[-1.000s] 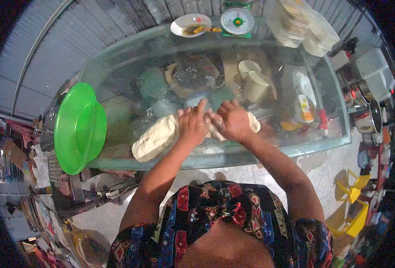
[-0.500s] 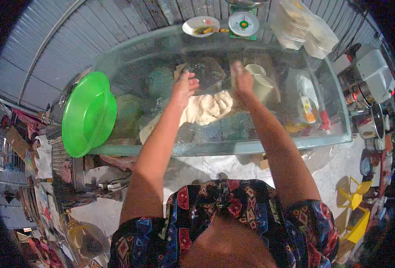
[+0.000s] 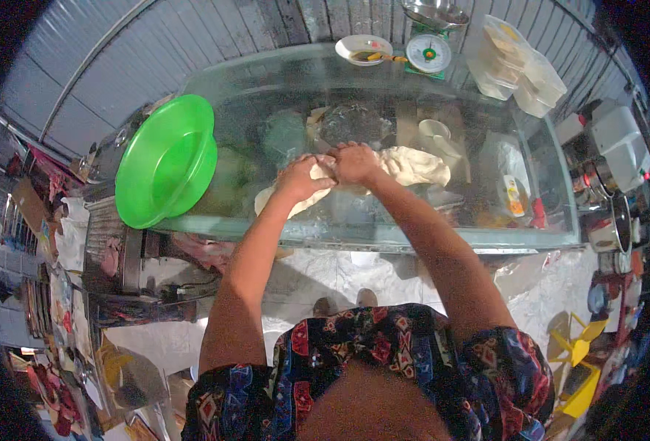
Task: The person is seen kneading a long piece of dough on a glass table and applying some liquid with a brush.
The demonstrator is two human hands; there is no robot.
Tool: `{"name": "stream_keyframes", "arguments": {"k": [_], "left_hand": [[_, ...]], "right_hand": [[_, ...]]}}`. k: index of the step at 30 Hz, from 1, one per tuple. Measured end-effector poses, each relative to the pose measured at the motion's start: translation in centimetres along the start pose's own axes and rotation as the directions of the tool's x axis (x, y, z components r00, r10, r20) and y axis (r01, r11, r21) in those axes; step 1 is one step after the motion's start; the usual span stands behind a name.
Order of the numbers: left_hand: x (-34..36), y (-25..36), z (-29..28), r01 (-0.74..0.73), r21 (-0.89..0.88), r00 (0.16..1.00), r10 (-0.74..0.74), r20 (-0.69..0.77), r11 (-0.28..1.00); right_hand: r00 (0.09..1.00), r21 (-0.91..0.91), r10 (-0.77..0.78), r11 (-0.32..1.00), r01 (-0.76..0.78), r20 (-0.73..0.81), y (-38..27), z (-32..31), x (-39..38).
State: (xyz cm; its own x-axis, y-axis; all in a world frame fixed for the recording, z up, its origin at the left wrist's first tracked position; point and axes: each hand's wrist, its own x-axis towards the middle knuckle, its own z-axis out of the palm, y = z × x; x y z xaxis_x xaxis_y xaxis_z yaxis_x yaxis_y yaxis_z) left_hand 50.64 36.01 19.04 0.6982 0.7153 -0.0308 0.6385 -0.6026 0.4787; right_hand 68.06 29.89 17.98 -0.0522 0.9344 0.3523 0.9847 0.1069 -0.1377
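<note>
A long pale lump of dough (image 3: 413, 165) lies across the middle of a glass counter top (image 3: 383, 235). My left hand (image 3: 303, 178) presses down on the dough's left part, fingers curled over it. My right hand (image 3: 354, 162) sits close beside it, also pressing on the dough, and the two hands almost touch. The dough's right end sticks out past my right hand, and a thinner strip shows below my left hand.
A green plastic basin (image 3: 167, 158) stands on the counter's left end. At the far edge are a small white dish (image 3: 363, 48), a kitchen scale (image 3: 428, 51) and stacked clear plastic containers (image 3: 519, 70). Cups and bottles show under the glass. Appliances (image 3: 611, 147) crowd the right side.
Half a second ago my hands were spread apart and farther out on the dough. They have come back toward me and together, and the dough now lies longer, stretched to the right.
</note>
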Motion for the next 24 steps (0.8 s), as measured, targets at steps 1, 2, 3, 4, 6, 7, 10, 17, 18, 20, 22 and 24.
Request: {"name": "stream_keyframes", "arguments": {"k": [1, 2, 3, 4, 6, 7, 10, 17, 18, 20, 22, 24], "left_hand": [[-0.8, 0.5, -0.1, 0.010, -0.004, 1.000, -0.010, -0.004, 1.000], [-1.3, 1.6, -0.4, 0.023, 0.032, 0.999, -0.022, -0.031, 0.999], [-1.9, 2.7, -0.4, 0.037, 0.068, 0.998, -0.033, -0.058, 0.997], [-2.6, 3.4, -0.4, -0.029, 0.140, 0.988, 0.050, -0.146, 0.990], [-3.5, 3.3, 0.2, -0.072, 0.239, 0.977, 0.117, -0.177, 0.968], [-4.1, 3.1, 0.5, -0.108, 0.338, 0.964, 0.181, -0.194, 0.935], [-5.6, 2.7, 0.7, -0.191, 0.368, 0.928, 0.289, -0.234, 0.910], [-11.6, 4.0, -1.2, -0.395, 0.165, 0.902, 0.416, -0.118, 0.904], [-12.3, 3.6, -0.8, -0.378, 0.138, 0.916, 0.391, -0.090, 0.916], [-12.2, 2.8, -1.4, -0.340, -0.055, 0.937, 0.333, -0.104, 0.939], [-11.4, 2.6, -2.7, -0.174, -0.483, 0.982, 0.115, -0.150, 0.858], [-8.8, 0.2, -5.3, -0.097, -0.359, 0.970, 0.008, -0.241, 0.928]], "right_hand": [[0.985, 0.081, 0.023, 0.996, -0.037, 0.170, -0.4, -1.5, 0.1], [0.942, 0.144, 0.044, 0.985, -0.097, 0.333, -0.2, -2.5, 0.0], [0.941, 0.138, 0.048, 0.985, -0.099, 0.334, -0.1, -2.6, -0.4], [0.960, 0.138, 0.082, 0.983, -0.123, 0.269, -0.4, -2.7, -1.0], [0.972, 0.140, 0.114, 0.980, -0.144, 0.204, -1.1, -2.8, -2.2], [0.992, 0.195, 0.074, 0.976, -0.093, 0.102, -1.6, -3.3, -3.1], [0.992, 0.247, -0.017, 0.968, 0.047, -0.125, -3.5, -3.9, -7.1], [0.999, 0.245, -0.013, 0.969, 0.023, -0.043, -6.2, -5.0, -14.1], [0.999, 0.195, -0.001, 0.981, 0.008, -0.034, -6.5, -5.5, -14.4], [0.999, 0.258, -0.041, 0.965, 0.037, 0.012, -6.0, -7.6, -13.9], [0.973, 0.536, 0.058, 0.827, -0.172, 0.222, -4.4, -8.6, -12.8], [0.954, 0.431, 0.121, 0.871, -0.235, 0.275, -5.2, -11.7, -7.5]]}}
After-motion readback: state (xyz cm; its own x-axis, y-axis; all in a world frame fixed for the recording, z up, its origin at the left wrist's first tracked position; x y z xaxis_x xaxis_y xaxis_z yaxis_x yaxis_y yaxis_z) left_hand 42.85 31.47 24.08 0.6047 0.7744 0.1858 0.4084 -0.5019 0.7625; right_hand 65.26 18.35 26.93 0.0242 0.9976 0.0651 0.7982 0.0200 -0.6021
